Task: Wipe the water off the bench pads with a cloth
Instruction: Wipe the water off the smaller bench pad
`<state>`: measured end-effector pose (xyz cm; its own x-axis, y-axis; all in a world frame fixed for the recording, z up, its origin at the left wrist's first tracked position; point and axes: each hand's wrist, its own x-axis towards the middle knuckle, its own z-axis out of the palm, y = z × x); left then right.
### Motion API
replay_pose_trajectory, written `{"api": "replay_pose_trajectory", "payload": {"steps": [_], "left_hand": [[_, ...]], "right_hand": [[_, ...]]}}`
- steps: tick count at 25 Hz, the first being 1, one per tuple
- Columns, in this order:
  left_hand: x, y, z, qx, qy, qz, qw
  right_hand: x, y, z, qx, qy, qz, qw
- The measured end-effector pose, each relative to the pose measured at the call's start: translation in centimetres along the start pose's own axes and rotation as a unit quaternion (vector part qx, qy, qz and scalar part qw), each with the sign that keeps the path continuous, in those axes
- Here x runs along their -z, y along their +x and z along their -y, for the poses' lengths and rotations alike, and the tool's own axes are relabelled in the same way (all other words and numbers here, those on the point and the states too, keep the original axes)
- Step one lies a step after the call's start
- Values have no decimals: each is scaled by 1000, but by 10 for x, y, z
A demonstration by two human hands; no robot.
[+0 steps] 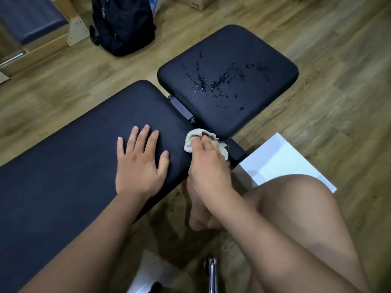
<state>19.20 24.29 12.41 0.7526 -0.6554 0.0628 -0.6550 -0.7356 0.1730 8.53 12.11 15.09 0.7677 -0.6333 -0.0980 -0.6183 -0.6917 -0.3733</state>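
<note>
Right hand: I see my right hand (208,166) curled round a small, crumpled cream cloth (195,137), gripping it with bent fingers.
Cloth: it is bunched under those fingers and lies on the end corner of the long black padded bench pad (74,155), just beside the gap between the pads.
Left hand: my left hand (140,163) lies flat on the same long pad, fingers straight and spread, holding nothing.
Hinge: a black metal bracket (183,108) joins the long pad to the shorter square black seat pad (228,81).
Water: beads and streaks of water (211,81) are scattered across the middle of the seat pad, well apart from the cloth.
Surroundings: a bare knee (296,208), a white box (281,161) beside it, wood-look floor (338,102), and a black backpack (124,24) beyond the bench.
</note>
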Motion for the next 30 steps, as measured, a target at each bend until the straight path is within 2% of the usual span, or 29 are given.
{"api": "replay_pose_trajectory", "payload": {"steps": [4, 7, 11, 15, 18, 20, 22, 24, 25, 27, 29, 30], "left_hand": [[0, -1, 0, -1, 2, -2, 1000], [-1, 1, 0, -7, -1, 2, 1000], [1, -1, 0, 1, 1, -3, 1000], [0, 1, -1, -8, -1, -5, 1000], [0, 0, 0, -1, -1, 2, 1000], [0, -2, -1, -1, 8, 4, 1000], [1, -1, 0, -3, 16, 1, 1000], [3, 0, 0, -5, 17, 7, 1000], [4, 1, 0, -6, 13, 14, 1000], [4, 1, 0, -5, 7, 20, 1000], [4, -2, 0, -4, 8, 19, 1000], [4, -2, 1, -6, 7, 16, 1000]], "right_hand": [[-8, 45, 35, 14, -25, 6, 1000], [-8, 50, 33, 4, -37, 5, 999], [-7, 15, 12, -33, -29, 8, 999], [-6, 62, 38, -35, 15, 11, 999], [-5, 32, 23, -5, -6, 8, 1000], [6, -3, 1, -36, 65, -4, 997], [30, 5, 1, -43, 179, -97, 978], [53, 48, 28, 9, 212, -216, 953], [55, 74, 46, 47, 217, -228, 948], [40, 119, 81, 132, 171, -163, 963], [1, 146, 98, 149, 46, -29, 987], [-19, 151, 100, 142, -18, 14, 990]]}}
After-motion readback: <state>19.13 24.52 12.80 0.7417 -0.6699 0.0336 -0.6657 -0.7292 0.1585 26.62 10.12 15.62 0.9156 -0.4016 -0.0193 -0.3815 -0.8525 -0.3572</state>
